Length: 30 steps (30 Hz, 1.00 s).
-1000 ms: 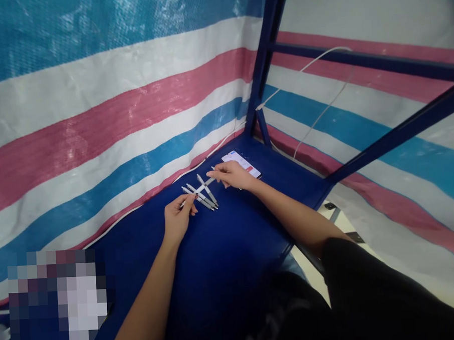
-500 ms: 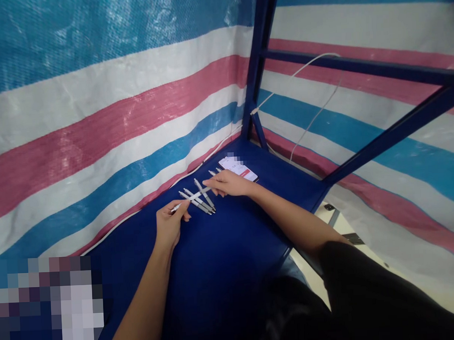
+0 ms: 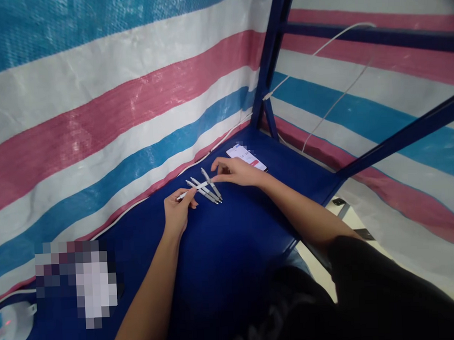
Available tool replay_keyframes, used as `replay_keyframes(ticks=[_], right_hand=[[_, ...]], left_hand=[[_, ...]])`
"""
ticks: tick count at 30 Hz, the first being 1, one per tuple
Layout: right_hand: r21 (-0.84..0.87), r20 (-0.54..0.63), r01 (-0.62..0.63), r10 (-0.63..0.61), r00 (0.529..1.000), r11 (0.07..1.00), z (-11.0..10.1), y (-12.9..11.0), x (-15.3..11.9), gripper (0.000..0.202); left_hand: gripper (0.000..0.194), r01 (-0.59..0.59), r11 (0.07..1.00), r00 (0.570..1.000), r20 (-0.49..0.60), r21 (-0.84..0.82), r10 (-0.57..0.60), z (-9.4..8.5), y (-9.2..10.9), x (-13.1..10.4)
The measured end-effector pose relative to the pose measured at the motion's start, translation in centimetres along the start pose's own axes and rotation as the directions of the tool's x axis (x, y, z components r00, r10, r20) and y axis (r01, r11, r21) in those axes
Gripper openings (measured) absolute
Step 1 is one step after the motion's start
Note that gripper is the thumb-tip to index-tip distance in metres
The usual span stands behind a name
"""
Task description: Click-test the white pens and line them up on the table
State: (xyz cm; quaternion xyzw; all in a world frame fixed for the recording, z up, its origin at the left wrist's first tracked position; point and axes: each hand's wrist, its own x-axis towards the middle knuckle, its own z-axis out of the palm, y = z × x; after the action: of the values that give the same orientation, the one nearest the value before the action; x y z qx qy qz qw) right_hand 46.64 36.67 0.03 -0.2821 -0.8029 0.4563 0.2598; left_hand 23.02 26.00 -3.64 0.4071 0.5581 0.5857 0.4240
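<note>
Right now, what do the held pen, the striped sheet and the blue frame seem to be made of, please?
Held pen: probably plastic, white and smooth, as its barrel looks opaque and even.
Striped sheet: likely woven plastic, rather glossy, with fine weave and bright glints.
Blue frame: perhaps painted metal, from its slim, straight bars.

Striped sheeting (image 3: pixel 133 101) behind blue frame (image 3: pixel 272 50)

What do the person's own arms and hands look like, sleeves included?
The left hand and right hand wear no gloves; both forearms are bare. A plain black sleeve covers the upper right arm; no left sleeve shows.
</note>
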Motion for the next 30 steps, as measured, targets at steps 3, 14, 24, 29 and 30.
replay_keyframes(ticks=[3, 14, 24, 29, 30], right_hand=[[0.007, 0.086, 0.005, -0.006, 0.996, 1.000, 0.1, 0.1, 0.0, 0.038], [-0.191, 0.123, 0.060, -0.037, 0.992, 0.980, 0.9, -0.4, 0.0, 0.044], [-0.047, 0.224, 0.002, 0.009, 0.975, 0.999, 1.3, -0.6, -0.2, 0.047], [0.056, 0.297, -0.093, 0.072, 0.952, 0.994, 1.2, -1.0, -0.2, 0.051], [0.068, 0.348, -0.107, 0.077, 0.934, 0.992, 1.2, -1.1, -0.2, 0.052]], left_hand=[[0.029, -0.002, 1.000, 1.000, 0.001, -0.013, 0.002, 0.0, -0.1, 0.0], [0.038, -0.024, 0.998, 1.000, -0.021, -0.052, 0.023, 0.2, -0.2, 0.1], [0.046, -0.029, 0.998, 1.000, 0.001, -0.053, 0.029, 0.0, -0.4, 0.2], [0.048, -0.043, 0.998, 0.997, 0.055, -0.045, 0.045, -0.2, -0.2, 0.1], [0.048, -0.051, 0.998, 0.997, 0.062, -0.031, 0.052, -0.2, -0.1, 0.0]])
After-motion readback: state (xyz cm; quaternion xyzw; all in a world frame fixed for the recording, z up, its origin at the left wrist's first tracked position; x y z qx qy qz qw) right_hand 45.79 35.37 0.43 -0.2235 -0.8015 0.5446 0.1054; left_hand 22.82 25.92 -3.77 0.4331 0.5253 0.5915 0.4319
